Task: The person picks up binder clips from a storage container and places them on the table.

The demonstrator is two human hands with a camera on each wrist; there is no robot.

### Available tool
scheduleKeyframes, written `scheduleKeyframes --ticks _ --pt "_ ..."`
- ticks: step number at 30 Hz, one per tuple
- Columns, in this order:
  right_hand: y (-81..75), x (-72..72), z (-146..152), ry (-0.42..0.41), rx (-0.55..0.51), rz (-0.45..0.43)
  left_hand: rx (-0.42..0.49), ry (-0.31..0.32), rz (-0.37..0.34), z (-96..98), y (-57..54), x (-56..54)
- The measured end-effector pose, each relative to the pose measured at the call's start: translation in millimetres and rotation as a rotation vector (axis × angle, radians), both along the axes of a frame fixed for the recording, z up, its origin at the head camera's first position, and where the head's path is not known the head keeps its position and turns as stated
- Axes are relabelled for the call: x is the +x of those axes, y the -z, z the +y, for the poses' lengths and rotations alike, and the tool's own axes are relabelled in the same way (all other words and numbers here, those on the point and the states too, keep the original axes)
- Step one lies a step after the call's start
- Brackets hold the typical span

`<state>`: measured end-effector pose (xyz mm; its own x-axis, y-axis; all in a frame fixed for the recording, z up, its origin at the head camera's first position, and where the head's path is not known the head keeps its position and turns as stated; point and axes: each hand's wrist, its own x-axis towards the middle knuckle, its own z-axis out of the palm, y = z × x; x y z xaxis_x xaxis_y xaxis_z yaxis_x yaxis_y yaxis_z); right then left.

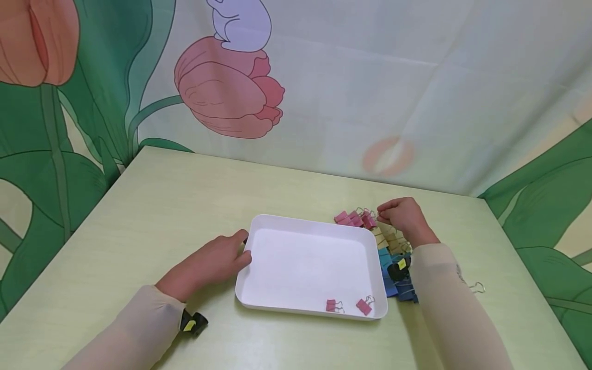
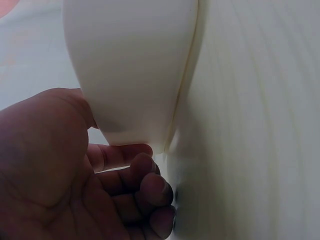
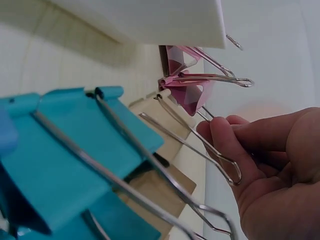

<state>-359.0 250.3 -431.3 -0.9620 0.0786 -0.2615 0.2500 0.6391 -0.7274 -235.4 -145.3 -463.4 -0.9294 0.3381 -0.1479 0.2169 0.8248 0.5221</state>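
A white tray (image 1: 310, 267) lies on the table with two pink binder clips inside, one clip (image 1: 331, 306) and another clip (image 1: 364, 307) near its front right corner. At the tray's left edge my left hand (image 1: 219, 259) grips the rim, thumb over the top and fingers (image 2: 142, 170) against the outer wall. Beyond the far right corner, my right hand (image 1: 407, 216) pinches the wire handle of a pink binder clip (image 3: 192, 97) between thumb and fingertips. That clip sits beside other pink clips (image 1: 347, 218).
Right of the tray lie yellow clips (image 1: 380, 238), teal clips (image 3: 75, 145) and blue clips (image 1: 406, 290), partly under my right forearm. A silver wire handle (image 1: 478, 288) pokes out past the right sleeve. Behind the table (image 1: 208, 190) hangs a printed curtain (image 1: 324, 92).
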Motion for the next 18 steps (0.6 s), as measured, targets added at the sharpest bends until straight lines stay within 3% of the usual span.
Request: scheduleKeyframes --ticks 6,14,18 --pt "-3.8 2.3 -0.2 -0.02 0.06 0.011 0.0 0.0 0.002 1.2 -1.5 0.0" --pt "-10.9 7.0 1.6 -0.091 0.271 0.067 -0.002 -0.003 -0.004 1.8 -5.0 -0.4" --pt "-13.4 13.5 3.3 -0.129 0.325 0.107 0.008 0.001 -0.018 2.2 -3.7 -0.3"
